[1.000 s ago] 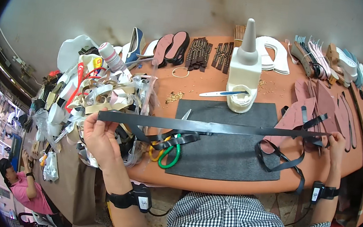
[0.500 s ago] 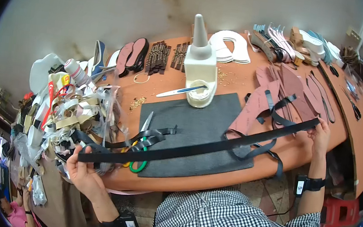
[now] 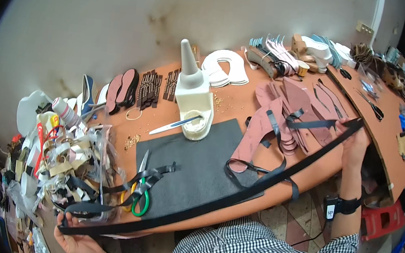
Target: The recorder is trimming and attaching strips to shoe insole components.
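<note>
A long black strap (image 3: 218,205) stretches across the front of the workbench, bowed slightly along the edge. My left hand (image 3: 78,243) grips one end at the lower left, beside a heap of strap scraps (image 3: 65,155). My right hand (image 3: 355,148) pinches the other end near the bench's right side, close to pink sole-shaped pieces (image 3: 263,129). Behind the strap lies a dark mat (image 3: 191,175). Scissors with green and orange handles (image 3: 141,202) rest on its left edge, partly under loose black strips (image 3: 153,175).
A white pot with a cone-topped stand (image 3: 195,98) stands behind the mat, a blue-and-white brush (image 3: 175,124) across it. Studded brown strips (image 3: 150,89), white curved pieces (image 3: 225,68) and wedge heels (image 3: 261,60) line the back. A red stool (image 3: 384,219) stands at right.
The view has shifted, with the bench things now further left. My left hand has come lower and nearer me. The strap, still in both hands, now slants more and lies closer to the front edge.
</note>
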`<state>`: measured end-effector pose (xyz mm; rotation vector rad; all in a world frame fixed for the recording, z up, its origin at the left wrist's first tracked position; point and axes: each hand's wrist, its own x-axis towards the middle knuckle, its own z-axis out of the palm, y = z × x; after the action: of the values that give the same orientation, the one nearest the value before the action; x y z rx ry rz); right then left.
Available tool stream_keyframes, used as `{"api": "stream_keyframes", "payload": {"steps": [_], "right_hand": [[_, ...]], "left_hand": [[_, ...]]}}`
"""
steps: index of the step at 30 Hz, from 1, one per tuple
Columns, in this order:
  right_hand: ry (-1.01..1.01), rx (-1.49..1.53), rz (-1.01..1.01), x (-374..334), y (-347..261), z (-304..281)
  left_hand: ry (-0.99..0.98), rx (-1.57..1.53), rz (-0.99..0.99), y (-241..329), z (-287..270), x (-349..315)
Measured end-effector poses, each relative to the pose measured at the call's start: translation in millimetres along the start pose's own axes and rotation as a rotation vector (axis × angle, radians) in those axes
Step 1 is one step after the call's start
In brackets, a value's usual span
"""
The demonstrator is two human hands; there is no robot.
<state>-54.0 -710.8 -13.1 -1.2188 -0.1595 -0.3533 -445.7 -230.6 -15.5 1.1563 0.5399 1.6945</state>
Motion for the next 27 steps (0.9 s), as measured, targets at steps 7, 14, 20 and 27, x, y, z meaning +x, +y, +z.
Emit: {"api": "stream_keyframes", "payload": {"steps": [7,14,20,27], "right_hand": [[-0.514,0.005,0.108,-52.6,-60.9,59.9],[-1.480,-0.081,0.264,-145.3,-64.2,165.3],[-2.035,0.093,-0.052,-227.2,-58.2,214.4],[-1.745,-0.133,0.468,-211.2,-6.1,214.9]], "left_hand": [[-0.016,0.244,0.027,22.3,59.3,-44.0],[-0.313,-0.090,-0.263,13.3,66.7,-50.3],[-0.465,-0.514,-0.388,10.2,74.4,-40.1],[-0.834,-0.638,-0.626,13.8,73.4,-71.3]]}}
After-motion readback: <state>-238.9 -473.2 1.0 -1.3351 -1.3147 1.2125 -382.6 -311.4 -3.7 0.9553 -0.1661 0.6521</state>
